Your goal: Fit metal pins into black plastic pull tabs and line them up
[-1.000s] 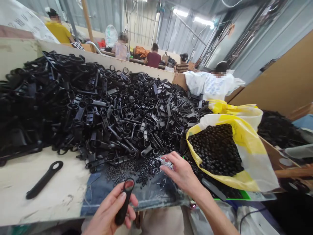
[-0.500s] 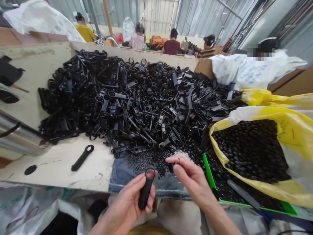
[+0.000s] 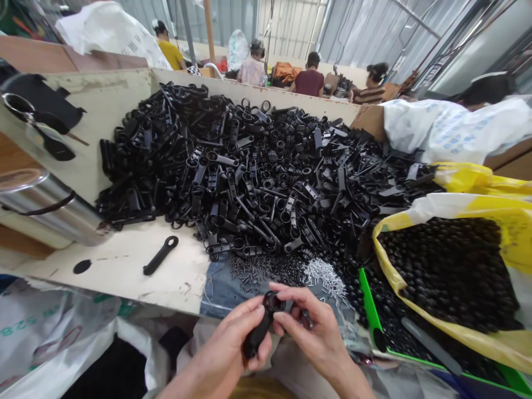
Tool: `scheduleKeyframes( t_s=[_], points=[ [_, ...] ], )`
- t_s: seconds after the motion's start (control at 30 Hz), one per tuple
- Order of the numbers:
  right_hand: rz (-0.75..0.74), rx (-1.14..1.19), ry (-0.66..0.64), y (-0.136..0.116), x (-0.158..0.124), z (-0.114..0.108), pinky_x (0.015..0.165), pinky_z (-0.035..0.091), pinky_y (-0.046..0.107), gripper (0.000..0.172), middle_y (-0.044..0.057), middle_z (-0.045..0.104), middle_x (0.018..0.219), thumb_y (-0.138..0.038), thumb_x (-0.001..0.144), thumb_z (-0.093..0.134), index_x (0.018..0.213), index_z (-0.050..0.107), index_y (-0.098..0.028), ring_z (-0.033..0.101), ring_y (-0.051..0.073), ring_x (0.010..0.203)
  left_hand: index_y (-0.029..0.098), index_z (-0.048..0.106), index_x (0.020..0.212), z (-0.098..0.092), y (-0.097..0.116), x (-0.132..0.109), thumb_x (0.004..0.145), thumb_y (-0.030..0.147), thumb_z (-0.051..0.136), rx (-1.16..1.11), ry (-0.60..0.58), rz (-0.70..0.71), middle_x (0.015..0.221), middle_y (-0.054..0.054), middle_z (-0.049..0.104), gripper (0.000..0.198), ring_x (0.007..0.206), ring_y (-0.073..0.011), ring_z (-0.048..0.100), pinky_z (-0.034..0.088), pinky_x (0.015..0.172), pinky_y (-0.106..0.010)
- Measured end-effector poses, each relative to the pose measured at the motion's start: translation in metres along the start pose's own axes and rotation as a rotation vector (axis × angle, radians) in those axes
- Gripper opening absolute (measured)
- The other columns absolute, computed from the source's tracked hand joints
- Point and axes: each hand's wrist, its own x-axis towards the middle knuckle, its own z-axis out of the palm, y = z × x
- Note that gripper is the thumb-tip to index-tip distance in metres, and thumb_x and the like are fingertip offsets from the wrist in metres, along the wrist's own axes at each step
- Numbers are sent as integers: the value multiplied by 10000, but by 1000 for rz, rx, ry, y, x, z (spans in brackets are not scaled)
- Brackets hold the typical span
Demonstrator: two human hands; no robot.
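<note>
Black ring-ended handle (image 3: 256,336) partly hidden by left fingers (image 3: 249,322) curled round it, right fingers (image 3: 305,300) bent at its upper end, their hold unclear, heaped black parts (image 3: 233,177) across the desk (image 3: 122,263), yellow-white bag (image 3: 477,208) cut off at right

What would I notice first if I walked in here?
Probably the big heap of black parts, filling the middle. Next, the yellow-and-white bag on the right, with black balls inside. Then maybe the silver pins in front of the heap, beyond the held handle.
</note>
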Motion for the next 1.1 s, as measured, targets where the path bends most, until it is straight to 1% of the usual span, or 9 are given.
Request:
scheduleKeyframes(
  t_s=[0.17, 0.37, 0.47, 0.53, 0.67, 0.77, 0.87, 0.97, 1.1],
  points=[
    [8, 59, 28, 5, -7, 2, 497, 538, 212, 129, 93, 774, 1234, -205, 917, 707, 1039, 697, -245, 669, 95, 493, 171, 692, 1146, 6, -3, 1, 754, 511, 854, -2, -10, -4, 758, -6, 652, 543, 565, -82, 489, 261, 527, -217],
    [-14, 42, 138, 13, -16, 6, 482, 559, 237, 67, 132, 784, 1194, -257, 920, 749, 966, 711, -226, 654, 109, 450, 168, 700, 1107, 11, -5, 3, 749, 482, 829, 8, -8, -8, 777, -18, 663, 494, 538, -69, 450, 192, 511, -223],
    [-87, -25, 162, 14, -19, 7, 624, 637, 278, 50, 127, 799, 1147, -260, 934, 742, 918, 708, -226, 796, 205, 714, 171, 705, 1114, 9, -10, 4, 732, 514, 839, 40, 18, -3, 791, -27, 669, 531, 556, -74, 458, 204, 521, -217],
    [-156, -95, 159, 13, -19, 6, 746, 661, 319, 53, 120, 810, 1104, -232, 947, 722, 897, 705, -228, 803, 263, 949, 185, 702, 1161, 6, -15, 5, 738, 547, 836, 65, 32, 11, 808, -26, 674, 572, 567, -74, 454, 231, 535, -208],
    [-263, -241, 124, 7, -19, 4, 767, 668, 305, 99, 120, 813, 1090, -160, 977, 654, 931, 709, -227, 787, 264, 1026, 228, 669, 1307, -2, -27, 10, 849, 580, 741, 258, 110, 76, 839, -20, 684, 582, 605, -104, 485, 321, 553, -212],
    [-310, -366, 79, 0, -21, 0, 804, 658, 275, 182, 135, 782, 1192, -89, 982, 591, 980, 721, -216, 785, 233, 1029, 230, 696, 1299, -9, -35, 16, 877, 555, 730, 534, 217, 187, 1059, -83, 741, 533, 937, -209, 639, 484, 815, -283],
    [-307, -430, 47, -5, -25, -5, 840, 651, 285, 215, 125, 762, 1245, -84, 977, 583, 1034, 733, -227, 783, 225, 1025, 237, 681, 1344, -14, -39, 20, 898, 523, 716, 672, 245, 231, 1410, -115, 662, 531, 1341, -296, 529, 356, 1145, -381],
    [-216, -379, -12, -7, -30, -11, 810, 650, 293, 213, 102, 746, 1272, -133, 975, 611, 1083, 742, -261, 782, 225, 985, 213, 627, 1417, -13, -37, 18, 915, 537, 682, 674, 231, 181, 1519, -140, 583, 601, 1431, -332, 464, 303, 1206, -457],
    [-86, -250, 132, -6, -33, -13, 497, 543, 219, 131, 55, 756, 1006, -181, 963, 640, 1044, 700, -266, 672, 141, 593, 184, 622, 1421, -7, -28, 10, 915, 488, 679, 783, 197, 139, 1536, -173, 561, 593, 1446, -361, 453, 275, 1224, -505]
  ],
)
